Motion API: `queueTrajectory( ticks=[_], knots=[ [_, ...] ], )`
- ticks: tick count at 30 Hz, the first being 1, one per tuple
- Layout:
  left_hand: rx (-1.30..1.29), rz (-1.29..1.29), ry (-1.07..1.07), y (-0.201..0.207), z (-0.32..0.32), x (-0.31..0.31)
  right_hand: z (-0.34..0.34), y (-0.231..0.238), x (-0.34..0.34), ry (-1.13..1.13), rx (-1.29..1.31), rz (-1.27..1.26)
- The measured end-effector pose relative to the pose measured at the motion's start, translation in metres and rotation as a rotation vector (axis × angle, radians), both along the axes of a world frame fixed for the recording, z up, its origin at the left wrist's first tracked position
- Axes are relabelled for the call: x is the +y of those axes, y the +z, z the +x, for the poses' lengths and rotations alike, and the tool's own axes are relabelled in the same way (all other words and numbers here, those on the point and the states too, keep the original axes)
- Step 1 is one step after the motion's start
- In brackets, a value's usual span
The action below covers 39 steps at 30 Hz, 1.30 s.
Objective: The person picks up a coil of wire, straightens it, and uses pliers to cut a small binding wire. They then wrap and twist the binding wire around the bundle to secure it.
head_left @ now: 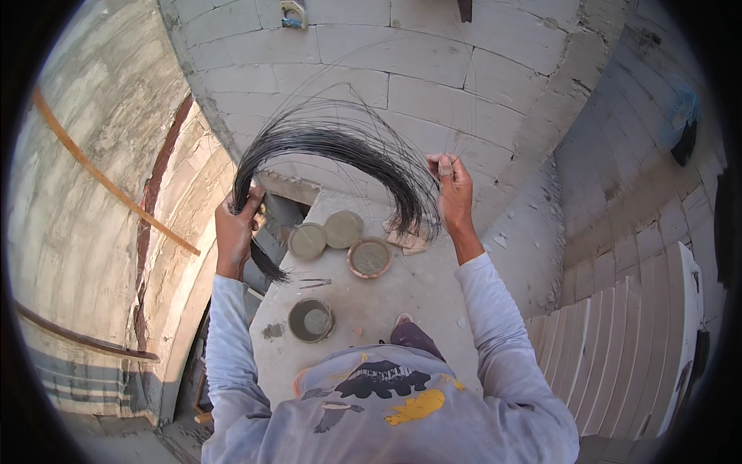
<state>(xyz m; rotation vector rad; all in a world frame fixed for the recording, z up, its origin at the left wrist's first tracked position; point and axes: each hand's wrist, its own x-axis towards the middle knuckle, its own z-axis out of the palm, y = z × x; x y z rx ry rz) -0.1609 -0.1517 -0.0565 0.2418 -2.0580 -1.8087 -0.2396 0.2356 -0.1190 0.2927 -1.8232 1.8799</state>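
A thick bundle of thin dark wire (328, 143) arches in front of me. My left hand (238, 224) is closed round one end of it, and a short tail of wire hangs below the fist. The far end of the bundle droops loose on the right, its strands fanning out. My right hand (450, 189) is raised beside that loose end, thumb and fingers pinched together. A few fine strands run up and across from the bundle toward these fingertips, so the pinch appears to be on wire.
Below the wire stand three round containers of grey mortar (307, 241), some broken block pieces (407, 240), pliers (315, 283) and a dark bucket (311, 320). A block wall (348, 58) rises ahead. White panels (618, 348) lean at right; a dark gap opens at left.
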Motion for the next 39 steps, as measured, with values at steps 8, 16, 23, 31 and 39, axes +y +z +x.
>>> queueTrajectory(
  ticks=[8, 16, 23, 31, 39],
  knots=[
    [-0.011, -0.149, 0.154, 0.005, -0.027, -0.002, -0.1, 0.08, 0.021, 0.121, 0.122, -0.239],
    [-0.004, -0.132, 0.27, 0.029, -0.083, 0.012, -0.174, 0.114, 0.046, 0.295, 0.044, -0.241],
    [0.021, -0.032, 0.288, 0.028, -0.117, 0.019, -0.239, 0.054, 0.032, 0.376, 0.012, 0.048],
    [-0.036, -0.128, 0.337, 0.036, -0.116, 0.007, -0.242, 0.082, -0.004, 0.604, -0.169, 0.33],
    [-0.041, -0.175, 0.369, 0.043, -0.099, -0.011, -0.264, 0.108, -0.032, 0.55, 0.185, 0.206]
  ],
)
